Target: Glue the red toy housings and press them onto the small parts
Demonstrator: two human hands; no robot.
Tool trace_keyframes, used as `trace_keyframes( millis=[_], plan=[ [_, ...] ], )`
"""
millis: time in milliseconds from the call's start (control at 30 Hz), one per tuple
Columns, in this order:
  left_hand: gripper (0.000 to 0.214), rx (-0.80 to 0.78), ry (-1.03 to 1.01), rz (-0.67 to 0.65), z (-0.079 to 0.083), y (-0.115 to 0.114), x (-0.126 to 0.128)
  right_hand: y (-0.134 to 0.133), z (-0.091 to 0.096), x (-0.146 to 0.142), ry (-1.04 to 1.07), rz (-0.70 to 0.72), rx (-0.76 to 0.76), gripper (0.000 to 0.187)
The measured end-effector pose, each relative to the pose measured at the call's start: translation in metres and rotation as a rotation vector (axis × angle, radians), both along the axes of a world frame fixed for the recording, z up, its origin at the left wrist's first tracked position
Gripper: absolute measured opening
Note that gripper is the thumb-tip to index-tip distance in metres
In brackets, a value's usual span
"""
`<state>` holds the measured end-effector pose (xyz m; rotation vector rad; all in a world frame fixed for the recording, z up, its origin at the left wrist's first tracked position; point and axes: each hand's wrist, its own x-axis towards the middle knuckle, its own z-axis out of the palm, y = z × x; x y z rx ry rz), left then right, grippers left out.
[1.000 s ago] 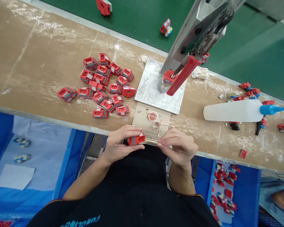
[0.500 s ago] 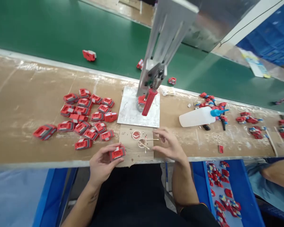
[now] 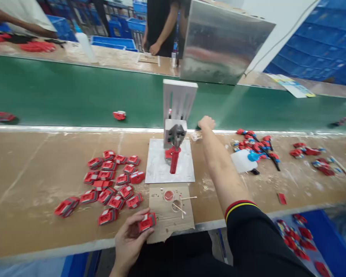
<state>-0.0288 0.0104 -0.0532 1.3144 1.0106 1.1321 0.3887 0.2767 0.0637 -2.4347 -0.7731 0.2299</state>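
My left hand (image 3: 130, 237) holds a red and grey plastic part (image 3: 147, 222) between thumb and fingers, above the left edge of a cardboard piece (image 3: 161, 227). My right arm is stretched far forward. At its end, my right hand (image 3: 207, 122) is curled closed over the near edge of the green conveyor belt (image 3: 144, 92); whatever its fingers grip is hidden. On the cardboard are a small dish of red paint (image 3: 168, 196), another small round dish (image 3: 177, 206) and several cotton swabs (image 3: 189, 197).
A clamp press with a red handle (image 3: 174, 161) stands on a metal plate (image 3: 155, 169). Several red parts (image 3: 106, 175) lie left of it. A white bottle (image 3: 243, 161) and assembled red pieces (image 3: 253, 144) are at right. Other people (image 3: 161, 29) work across the belt.
My right hand has gone from beside the swabs forward to the belt. My left hand still holds the red part. The view has tilted up, showing more beyond the belt.
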Motion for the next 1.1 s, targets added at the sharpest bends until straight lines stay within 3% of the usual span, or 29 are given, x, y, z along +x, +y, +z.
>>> trace_keyframes(
  millis=[133,200,267,367,467,567,633,667,767,867,933,1033,1067,1100],
  plan=[
    [0.03,-0.042,-0.06,0.046,0.006,-0.003,0.008,-0.016,0.006,-0.001,-0.07,0.036,-0.039,0.042],
    [0.032,-0.026,-0.099,0.084,0.009,-0.003,0.013,-0.044,0.008,-0.009,-0.139,0.074,-0.009,0.048],
    [0.033,-0.016,-0.122,0.094,0.013,-0.002,0.015,-0.09,0.008,-0.021,-0.201,0.177,0.039,0.05],
    [0.035,-0.03,-0.156,0.08,0.019,-0.002,0.013,-0.178,0.008,-0.046,-0.15,0.47,0.034,0.049],
    [0.035,-0.021,-0.197,0.107,0.028,-0.006,0.004,-0.245,0.017,-0.084,-0.013,0.946,0.013,0.037],
    [0.036,0.02,-0.213,0.168,0.038,-0.011,-0.008,-0.251,0.026,-0.138,-0.015,1.439,0.033,0.033],
    [0.036,0.051,-0.211,0.22,0.044,-0.015,-0.016,-0.224,0.027,-0.18,-0.125,1.648,-0.012,0.027],
    [0.037,0.062,-0.204,0.247,0.046,-0.017,-0.019,-0.206,0.025,-0.201,-0.226,1.686,-0.066,0.025],
    [0.041,0.078,-0.155,0.322,0.051,-0.021,-0.026,-0.159,0.017,-0.248,-0.382,1.701,-0.168,0.023],
    [0.041,0.094,-0.095,0.383,0.051,-0.024,-0.026,-0.15,0.017,-0.256,-0.426,1.672,-0.16,0.023],
    [0.04,0.103,-0.067,0.41,0.05,-0.023,-0.023,-0.173,0.021,-0.24,-0.467,1.615,-0.079,0.028],
    [0.04,0.093,-0.02,0.415,0.044,-0.017,-0.021,-0.247,0.024,-0.194,-0.391,1.493,0.3,0.021],
    [0.039,0.089,0.011,0.404,0.042,-0.014,-0.022,-0.277,0.023,-0.173,-0.297,1.385,0.449,0.018],
    [0.037,0.093,0.051,0.365,0.04,-0.011,-0.022,-0.306,0.019,-0.149,-0.181,1.156,0.559,0.01]
  ],
)
